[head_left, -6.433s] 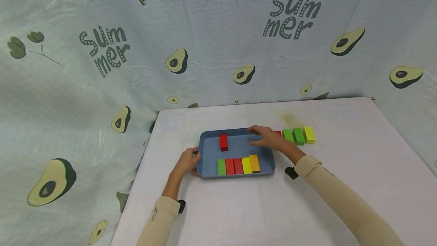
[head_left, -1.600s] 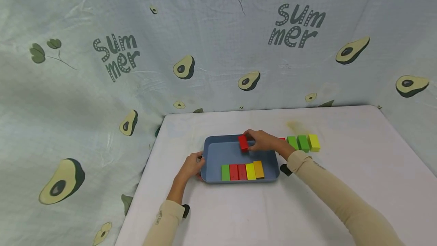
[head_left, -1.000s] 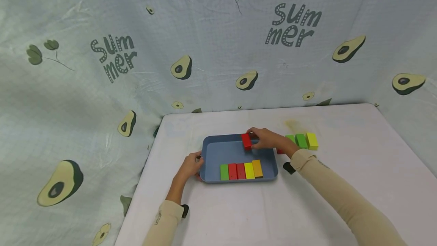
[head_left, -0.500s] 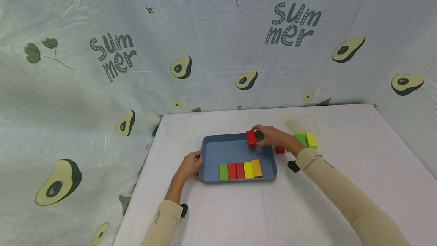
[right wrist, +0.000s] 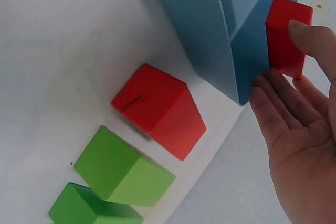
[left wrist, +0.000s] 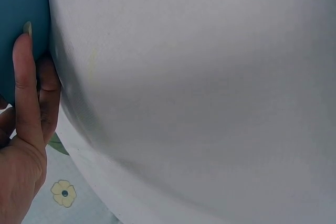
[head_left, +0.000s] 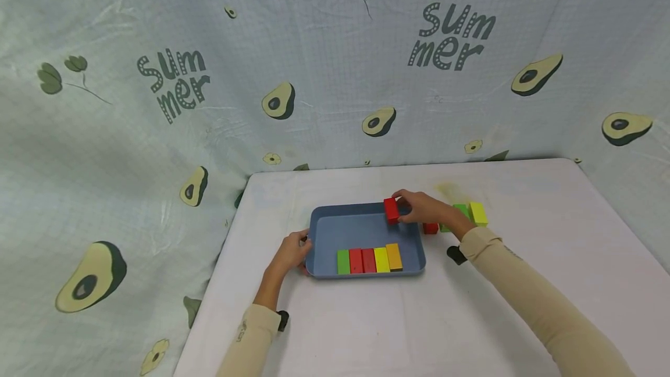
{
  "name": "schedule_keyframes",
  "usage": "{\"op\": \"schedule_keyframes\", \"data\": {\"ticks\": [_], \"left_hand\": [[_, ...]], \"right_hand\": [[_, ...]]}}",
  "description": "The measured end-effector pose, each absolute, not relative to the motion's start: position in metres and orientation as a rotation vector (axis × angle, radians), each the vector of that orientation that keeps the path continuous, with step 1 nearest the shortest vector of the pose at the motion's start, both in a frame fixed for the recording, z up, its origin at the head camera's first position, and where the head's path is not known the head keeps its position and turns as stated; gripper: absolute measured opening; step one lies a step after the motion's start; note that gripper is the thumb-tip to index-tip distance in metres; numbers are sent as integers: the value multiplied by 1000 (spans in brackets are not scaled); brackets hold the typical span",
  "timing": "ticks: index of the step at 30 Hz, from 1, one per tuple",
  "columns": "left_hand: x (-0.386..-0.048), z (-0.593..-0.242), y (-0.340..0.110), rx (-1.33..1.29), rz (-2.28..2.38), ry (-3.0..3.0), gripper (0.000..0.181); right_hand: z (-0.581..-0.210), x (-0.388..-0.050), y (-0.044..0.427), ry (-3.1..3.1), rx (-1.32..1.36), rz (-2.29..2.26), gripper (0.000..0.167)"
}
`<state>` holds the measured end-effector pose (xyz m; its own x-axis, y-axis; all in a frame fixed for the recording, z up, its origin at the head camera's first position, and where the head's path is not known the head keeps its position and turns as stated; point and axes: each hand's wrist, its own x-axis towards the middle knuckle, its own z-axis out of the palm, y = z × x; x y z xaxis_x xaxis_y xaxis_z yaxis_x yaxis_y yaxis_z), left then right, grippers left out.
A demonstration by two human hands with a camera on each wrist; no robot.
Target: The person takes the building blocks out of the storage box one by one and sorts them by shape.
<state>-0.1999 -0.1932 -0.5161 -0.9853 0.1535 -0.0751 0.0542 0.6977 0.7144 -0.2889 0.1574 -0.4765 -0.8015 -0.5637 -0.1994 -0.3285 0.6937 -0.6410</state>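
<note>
My left hand [head_left: 289,251] grips the left edge of a blue-grey tray [head_left: 342,227]. In the left wrist view its straight thumb lies along the tray wall [left wrist: 31,3], with other fingers beside and behind. At the tray's back right corner my right hand [head_left: 423,208] pinches a red block [head_left: 391,212] between thumb and fingers. The right wrist view shows that red block [right wrist: 286,38] just inside the tray rim, tilted; whether it touches the tray floor I cannot tell. Along the tray's front wall stand a green block [head_left: 343,262], two red blocks [head_left: 362,260], a yellow block [head_left: 381,260] and an orange block [head_left: 394,256].
Right of the tray, on the white table [head_left: 366,324], stand another red block [right wrist: 160,108], green blocks [right wrist: 121,166] and a yellow block [head_left: 477,214], partly behind my right forearm. A printed cloth [head_left: 324,74] hangs at the back and left.
The red block stood at the tray's back left; my right hand has taken it and moved it right to the back right corner. My left hand stays at the tray edge.
</note>
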Motion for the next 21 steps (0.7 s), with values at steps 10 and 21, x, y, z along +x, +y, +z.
{"op": "schedule_keyframes", "data": {"ticks": [10,21], "left_hand": [[-200,-517,-193,140,1170,2762,45],[-200,-518,-194,148,1185,2751,46]], "right_hand": [[-475,-288,166,2531,-662,-808,64],[-470,-285,177,2529,-655,-857,62]]}}
